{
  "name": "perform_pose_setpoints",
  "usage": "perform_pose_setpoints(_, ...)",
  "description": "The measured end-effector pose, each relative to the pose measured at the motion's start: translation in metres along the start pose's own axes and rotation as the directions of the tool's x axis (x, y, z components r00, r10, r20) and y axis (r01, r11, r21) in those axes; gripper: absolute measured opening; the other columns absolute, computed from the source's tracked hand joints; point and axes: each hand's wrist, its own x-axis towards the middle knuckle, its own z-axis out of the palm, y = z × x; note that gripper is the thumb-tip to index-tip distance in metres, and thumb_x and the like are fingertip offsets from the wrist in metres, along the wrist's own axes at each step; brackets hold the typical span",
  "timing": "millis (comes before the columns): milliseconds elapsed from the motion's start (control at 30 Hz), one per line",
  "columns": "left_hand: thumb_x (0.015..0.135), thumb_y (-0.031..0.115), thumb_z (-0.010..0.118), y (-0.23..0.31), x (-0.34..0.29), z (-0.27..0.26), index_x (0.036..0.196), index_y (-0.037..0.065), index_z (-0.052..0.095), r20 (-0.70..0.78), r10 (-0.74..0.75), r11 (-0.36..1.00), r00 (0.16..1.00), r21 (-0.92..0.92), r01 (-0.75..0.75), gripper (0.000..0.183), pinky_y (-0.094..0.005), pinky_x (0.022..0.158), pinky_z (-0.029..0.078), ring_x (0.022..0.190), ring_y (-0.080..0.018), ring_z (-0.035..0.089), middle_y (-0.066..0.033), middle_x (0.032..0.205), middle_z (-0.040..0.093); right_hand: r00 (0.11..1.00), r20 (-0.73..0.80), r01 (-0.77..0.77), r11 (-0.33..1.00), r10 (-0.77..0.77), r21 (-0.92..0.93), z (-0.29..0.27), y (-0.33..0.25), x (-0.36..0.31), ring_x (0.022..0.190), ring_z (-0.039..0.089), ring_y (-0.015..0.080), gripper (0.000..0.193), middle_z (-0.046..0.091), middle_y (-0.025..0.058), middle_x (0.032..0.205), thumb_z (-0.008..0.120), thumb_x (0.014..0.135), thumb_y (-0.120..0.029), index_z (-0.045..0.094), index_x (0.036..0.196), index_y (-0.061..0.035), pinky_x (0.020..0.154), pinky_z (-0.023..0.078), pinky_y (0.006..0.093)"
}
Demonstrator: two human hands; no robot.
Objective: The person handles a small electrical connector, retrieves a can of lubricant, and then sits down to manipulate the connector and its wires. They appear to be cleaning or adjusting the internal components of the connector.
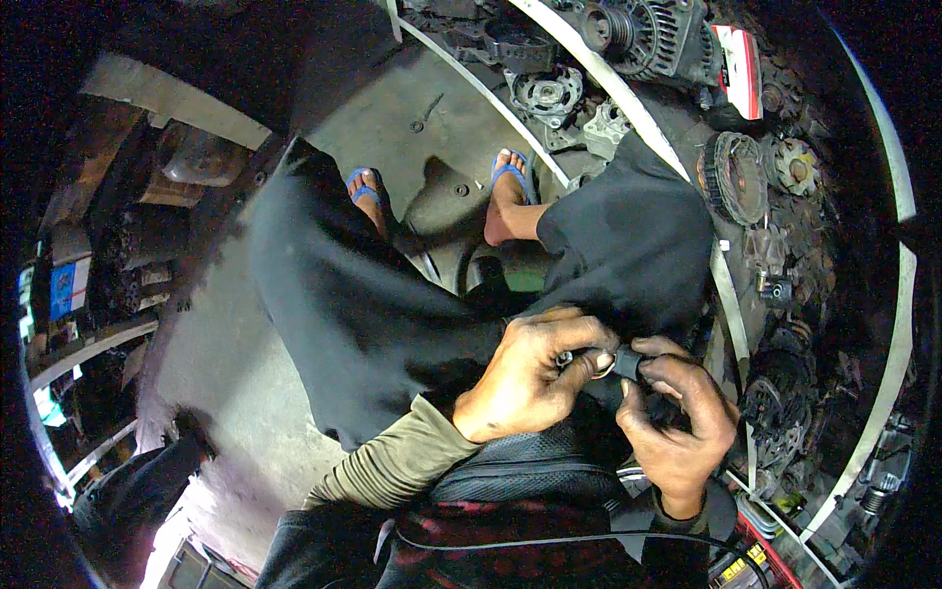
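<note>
My left hand [535, 378] is closed, its thumb and forefinger pinching a small metal part whose round end shows by the knuckles. Against its fingertips sits a small dark grey piece [625, 364], which the thumb and fingers of my right hand [679, 412] grip from the other side. The two hands almost meet above my lap, over the dark cloth [628, 236] covering my legs. Fingers hide most of both small parts, so their exact kind does not show.
Metal racks on the right hold an alternator [648, 37], a ring-shaped wire coil [735, 177], a red and white box [738, 71] and many greasy parts. Shelves with a blue box [69, 288] stand at left. Small washers lie on the concrete floor [221, 393]. A cable [549, 538] crosses my body.
</note>
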Motion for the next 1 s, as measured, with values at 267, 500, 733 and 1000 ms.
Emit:
perform_pose_setpoints(267,0.09,0.004,0.072,0.004,-0.003,-0.001,0.105,-0.003,0.073,0.136,-0.312,0.822,0.94,-0.458,0.339,0.016,-0.0285,0.081,0.053,0.088,-0.0108,0.064,-0.006,0.093,0.074,0.989,-0.049,-0.127,0.968,0.141,0.214,0.004,0.01,-0.009,0.087,0.067,0.014,0.034,0.07,0.0195,0.112,0.071,0.07,0.017,0.062,0.1,0.0032,0.078,0.054,0.0253)
perform_pose_setpoints(500,0.09,0.001,0.07,0.002,-0.006,0.005,0.105,-0.003,0.074,0.056,-0.309,0.882,0.95,-0.357,0.308,0.016,-0.0293,0.081,0.053,0.087,-0.0128,0.065,-0.0077,0.093,0.074,0.984,0.02,-0.175,0.957,0.175,0.229,0.002,0.014,-0.012,0.082,0.067,0.0134,0.028,0.068,0.0209,0.118,0.069,0.079,0.014,0.063,0.105,0.0044,0.071,0.055,0.0246)
perform_pose_setpoints(733,0.088,0.0,0.072,0.002,-0.004,-0.005,0.106,-0.003,0.072,0.053,-0.192,0.891,0.98,-0.41,0.197,0.018,-0.031,0.087,0.051,0.095,-0.0155,0.065,-0.0089,0.102,0.073,0.969,-0.141,-0.188,0.975,0.203,0.115,-0.025,-0.003,-0.02,0.062,0.056,0.01,0.022,0.069,0.0124,0.091,0.056,0.104,-0.015,0.066,0.112,0.0025,0.053,0.043,0.0222)
perform_pose_setpoints(1000,0.088,0.003,0.073,0.01,-0.006,-0.004,0.103,0.0,0.072,0.065,-0.124,0.932,0.99,-0.334,0.138,0.016,-0.0318,0.084,0.051,0.091,-0.016,0.065,-0.0087,0.098,0.072,0.99,0.135,0.061,0.992,-0.046,-0.108,-0.013,-0.014,0.001,0.087,0.069,0.036,0.049,0.07,0.0169,0.107,0.082,0.082,-0.025,0.065,0.119,0.0008,0.081,0.056,0.0402)
